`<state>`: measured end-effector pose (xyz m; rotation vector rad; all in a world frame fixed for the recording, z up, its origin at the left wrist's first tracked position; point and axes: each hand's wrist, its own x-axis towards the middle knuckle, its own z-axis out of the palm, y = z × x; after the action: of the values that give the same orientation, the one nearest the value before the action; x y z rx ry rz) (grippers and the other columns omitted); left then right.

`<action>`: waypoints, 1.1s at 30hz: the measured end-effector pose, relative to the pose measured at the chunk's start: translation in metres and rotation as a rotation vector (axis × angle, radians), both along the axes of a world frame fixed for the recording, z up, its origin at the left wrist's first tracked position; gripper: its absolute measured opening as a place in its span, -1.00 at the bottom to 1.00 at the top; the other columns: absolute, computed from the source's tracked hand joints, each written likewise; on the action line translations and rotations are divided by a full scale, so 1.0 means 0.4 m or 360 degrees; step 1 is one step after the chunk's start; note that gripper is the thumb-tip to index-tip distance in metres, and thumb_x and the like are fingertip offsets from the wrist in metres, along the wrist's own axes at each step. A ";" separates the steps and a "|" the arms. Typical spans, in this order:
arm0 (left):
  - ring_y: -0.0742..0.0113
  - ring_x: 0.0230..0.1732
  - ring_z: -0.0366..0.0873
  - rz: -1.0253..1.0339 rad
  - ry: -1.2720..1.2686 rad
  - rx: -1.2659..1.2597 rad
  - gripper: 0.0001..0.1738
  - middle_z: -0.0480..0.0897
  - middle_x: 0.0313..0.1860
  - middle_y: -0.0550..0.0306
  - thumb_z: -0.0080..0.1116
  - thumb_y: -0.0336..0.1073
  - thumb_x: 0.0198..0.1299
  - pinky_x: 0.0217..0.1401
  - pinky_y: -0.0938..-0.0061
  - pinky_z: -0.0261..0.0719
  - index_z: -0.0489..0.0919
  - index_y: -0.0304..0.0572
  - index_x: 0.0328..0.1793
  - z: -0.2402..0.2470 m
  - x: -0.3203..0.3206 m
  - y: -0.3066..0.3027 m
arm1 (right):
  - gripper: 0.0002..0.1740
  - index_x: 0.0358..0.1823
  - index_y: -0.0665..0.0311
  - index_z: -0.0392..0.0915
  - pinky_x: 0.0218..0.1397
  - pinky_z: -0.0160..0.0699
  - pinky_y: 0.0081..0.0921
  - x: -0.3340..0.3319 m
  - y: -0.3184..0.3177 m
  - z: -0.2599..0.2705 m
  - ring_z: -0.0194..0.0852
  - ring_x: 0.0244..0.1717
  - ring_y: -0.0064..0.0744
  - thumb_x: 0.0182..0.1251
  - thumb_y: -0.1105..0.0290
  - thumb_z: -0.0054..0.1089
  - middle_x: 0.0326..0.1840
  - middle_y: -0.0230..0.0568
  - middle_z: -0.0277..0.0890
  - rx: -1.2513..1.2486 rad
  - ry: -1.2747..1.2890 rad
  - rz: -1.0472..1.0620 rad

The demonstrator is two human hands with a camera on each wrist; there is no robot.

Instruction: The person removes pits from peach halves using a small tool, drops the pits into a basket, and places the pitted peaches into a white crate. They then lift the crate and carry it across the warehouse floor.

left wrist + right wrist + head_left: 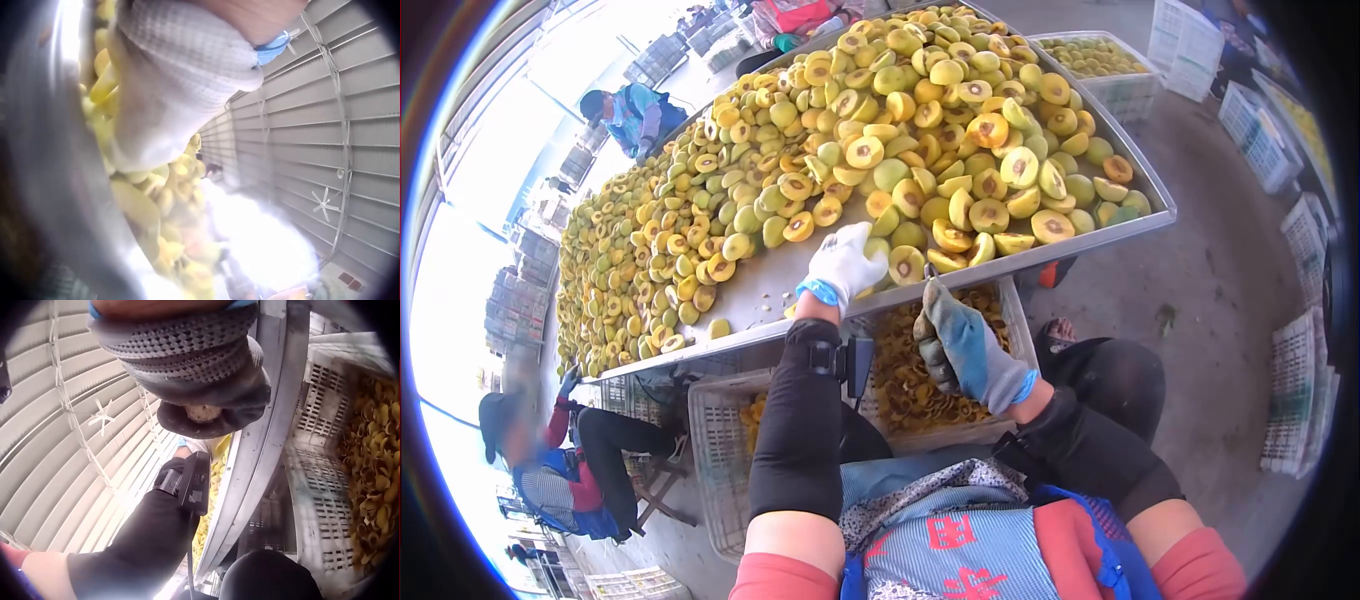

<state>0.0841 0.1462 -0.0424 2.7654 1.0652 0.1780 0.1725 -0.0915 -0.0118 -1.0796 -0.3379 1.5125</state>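
Halved yellow-green peaches lie heaped on a metal-topped table. At the table's near edge my left hand, in a white glove, holds a peach half between thumb and fingers; in the left wrist view the glove hides most of its fingers. To its right, just off the rim, my right hand in a blue-grey glove grips a small tool with a thin dark tip. The round, pale end of its handle shows inside the curled fingers in the right wrist view.
Below the table edge, a white plastic crate holds brownish-yellow fruit scraps. Another crate stands to its left. A seated person is at the lower left; others are across the table. Stacked crates line the right.
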 end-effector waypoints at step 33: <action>0.31 -0.28 0.65 0.0359 -0.1415 -0.1649 -0.24 0.75 -0.22 -0.08 -0.36 0.24 0.57 -0.12 0.52 0.61 0.61 -0.34 0.17 0.127 -0.098 -0.335 | -0.47 -0.01 0.40 0.63 -0.08 0.57 -0.33 -0.063 0.004 -0.080 0.55 -0.26 -0.40 0.59 -0.03 0.03 -0.30 0.04 0.68 0.0512 -0.1176 0.0017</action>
<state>0.0449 0.0122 0.0086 1.3896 0.8294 0.6009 0.1475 -0.0900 -0.0437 -1.3376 -1.0576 0.9695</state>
